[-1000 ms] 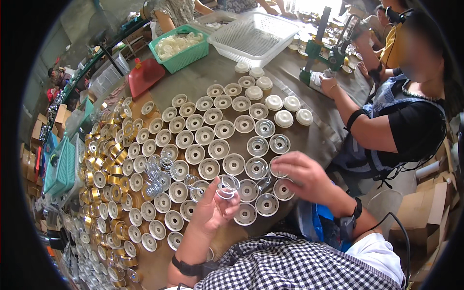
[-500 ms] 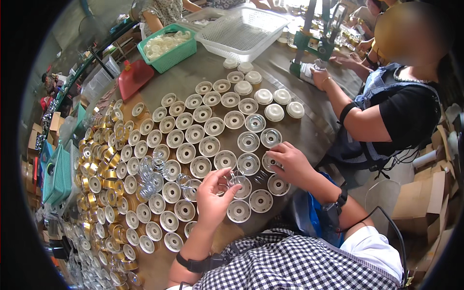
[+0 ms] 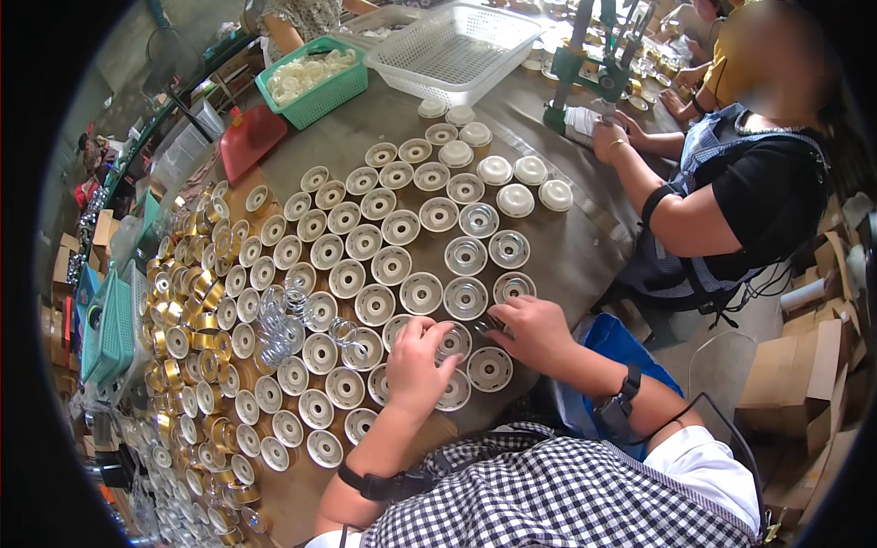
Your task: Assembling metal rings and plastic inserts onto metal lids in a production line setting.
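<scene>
We've got both hands low over the table. Clock directions run from the left hand, 12 toward the top of the view.

Left hand [image 3: 416, 367]: thumb and forefinger bent, narrow gap, right at a wire spring [image 3: 453, 342] over a white cup [image 3: 469, 342]; we can't tell if they grip it or if it's fully seated. Right hand [image 3: 537, 331], at between 2 and 3 o'clock: fingers bent, tips close together at a second spring [image 3: 484, 324] among the cups; can't tell whether they pinch it.

Nearest cup to the right hand's underside: a bare-looking one [image 3: 490, 368], between 3 and 4. Cups with springs sitting inside [image 3: 466, 257], at 1. Farther out at 1, cups topped with white caps [image 3: 515, 200]. Loose springs [image 3: 279, 331] lie in a tangle at 9, on and between cups; gold rings [image 3: 187, 315] heap up beyond them.

Red dustpan [image 3: 251, 142] and green basket [image 3: 338, 89] of pale plastic pieces, around 11; white basket [image 3: 457, 87], 12. Green press [image 3: 568, 68], 1. Co-worker in black sleeves [image 3: 744, 205], 2, hands at the press. Blue bag [image 3: 630, 342], 3, by our right forearm.
</scene>
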Demonstrator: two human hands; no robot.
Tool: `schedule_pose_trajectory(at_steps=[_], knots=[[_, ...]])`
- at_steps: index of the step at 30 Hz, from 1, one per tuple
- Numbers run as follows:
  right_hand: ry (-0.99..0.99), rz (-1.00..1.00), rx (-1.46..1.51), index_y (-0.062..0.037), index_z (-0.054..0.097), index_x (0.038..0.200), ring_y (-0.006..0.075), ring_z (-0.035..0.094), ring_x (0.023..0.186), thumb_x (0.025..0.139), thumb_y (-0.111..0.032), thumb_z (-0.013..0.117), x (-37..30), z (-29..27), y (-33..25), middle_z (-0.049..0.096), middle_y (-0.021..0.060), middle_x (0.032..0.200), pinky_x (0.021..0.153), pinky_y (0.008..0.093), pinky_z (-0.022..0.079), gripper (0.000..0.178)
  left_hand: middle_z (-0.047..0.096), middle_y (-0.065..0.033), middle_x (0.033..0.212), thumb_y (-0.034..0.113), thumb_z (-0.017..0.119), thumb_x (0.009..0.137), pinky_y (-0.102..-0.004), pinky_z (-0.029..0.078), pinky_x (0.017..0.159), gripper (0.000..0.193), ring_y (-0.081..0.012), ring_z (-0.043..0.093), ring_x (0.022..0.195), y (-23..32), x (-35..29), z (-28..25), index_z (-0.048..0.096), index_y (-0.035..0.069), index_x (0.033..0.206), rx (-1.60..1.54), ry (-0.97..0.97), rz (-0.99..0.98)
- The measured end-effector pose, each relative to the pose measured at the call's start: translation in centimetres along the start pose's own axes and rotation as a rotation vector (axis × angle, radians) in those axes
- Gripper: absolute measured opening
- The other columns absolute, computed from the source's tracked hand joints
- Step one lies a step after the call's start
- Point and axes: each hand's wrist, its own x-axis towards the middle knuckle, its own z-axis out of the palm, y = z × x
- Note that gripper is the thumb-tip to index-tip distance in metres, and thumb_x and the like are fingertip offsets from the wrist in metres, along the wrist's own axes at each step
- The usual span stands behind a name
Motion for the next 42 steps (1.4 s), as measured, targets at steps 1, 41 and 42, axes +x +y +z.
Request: schedule_pose_trajectory(at_steps=[1,41,42], knots=[[0.005,-0.004,-0.012,-0.0102,0.070,0.099,0.0281,0.067,0.082,0.073,-0.022,0.081,-0.1,0.5,0.0,0.066,0.0072,0.083,0.069,0.0425,0.054,0.031,0.064,-0.0092,0.112,0.019,0.086,0.071,-0.0421,0.052,0.088,0.051,-0.0305,0.062,0.104,0.2,-0.1,-0.2,0.070,0.007,0.117,-0.017,-0.004,-0.021],[-0.337,0.228,1.264,0.0012,0.075,0.101,0.0067,0.065,0.068,0.093,-0.011,0.074,11.3,4.6,-10.8,0.073,0.0041,0.082,0.060,0.0240,0.053,0.015,0.059,-0.0035,0.100,0.006,0.069,0.091,-0.0285,0.053,0.075,0.033,-0.0100,0.058,0.091,-8.6,-7.2,-8.8,0.058,0.003,0.122,-1.489,0.381,-0.430],[-0.386,0.242,1.281,0.0035,0.075,0.101,0.0053,0.064,0.066,0.096,-0.011,0.071,10.9,3.6,-11.0,0.072,0.0022,0.081,0.058,0.0210,0.051,0.015,0.059,-0.0030,0.100,0.008,0.073,0.090,-0.0277,0.053,0.073,0.039,-0.0102,0.058,0.087,-7.3,-6.8,-8.4,0.058,0.003,0.125,-1.255,0.396,-0.389]])
